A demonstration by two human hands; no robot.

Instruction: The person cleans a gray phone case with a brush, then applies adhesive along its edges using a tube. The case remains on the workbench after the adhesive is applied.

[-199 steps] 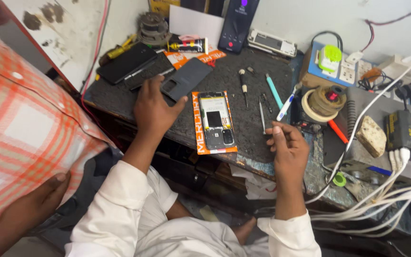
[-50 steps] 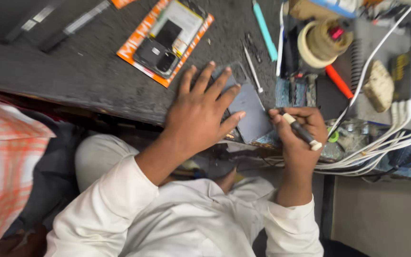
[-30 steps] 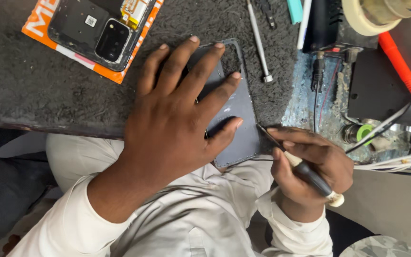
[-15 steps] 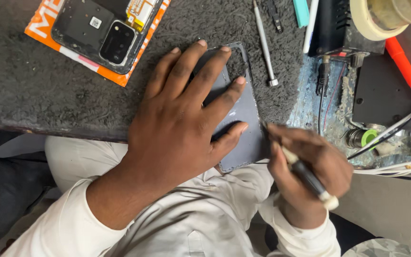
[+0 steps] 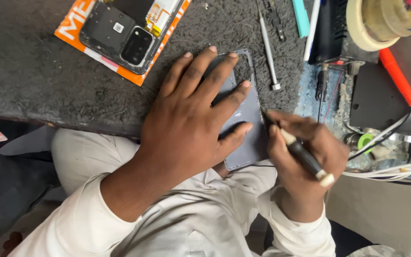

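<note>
The left hand (image 5: 191,123) lay spread flat, pressing the grey phone (image 5: 246,119) at the bench's near edge. The right hand (image 5: 305,157) gripped a black-handled tool (image 5: 300,154), tip at the phone's right edge, seemingly still unopened. Farther left lay an opened phone (image 5: 129,33).

The dark, rough desk (image 5: 39,81) carries a grey phone (image 5: 248,119) at its near edge. An opened phone (image 5: 124,33) on an orange card (image 5: 72,31) and a thin screwdriver (image 5: 267,47) lie farther back.

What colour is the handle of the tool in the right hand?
Black, with a cream-white end cap: the tool handle in the right hand, seen in the head view.
</note>
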